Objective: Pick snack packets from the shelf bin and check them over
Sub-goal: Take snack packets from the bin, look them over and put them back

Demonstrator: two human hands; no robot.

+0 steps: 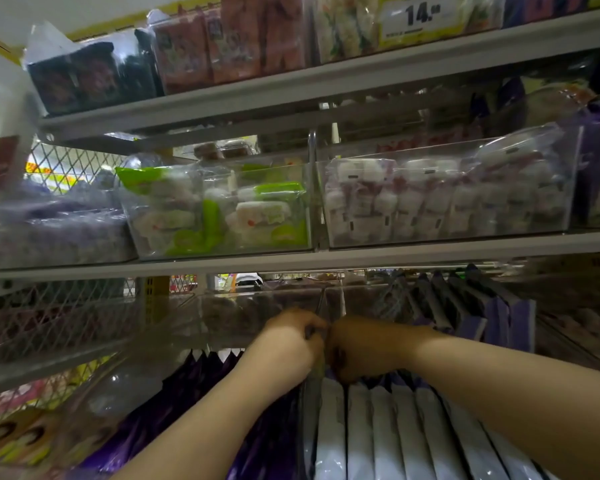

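My left hand and my right hand meet knuckle to knuckle at the middle of the lower shelf, both with fingers curled shut. A thin snack packet, seen edge-on, shows between them; most of it is hidden by the fingers. Below the left hand, dark purple packets stand in a clear bin. Under my right forearm, white packets stand upright in a row. The hands sit right above the clear divider between those two rows.
Behind the hands is a clear bin of brown snacks, with purple packets to its right. The shelf above holds clear bins of green-and-white packs and white-and-pink packs. A wire mesh panel closes the left side.
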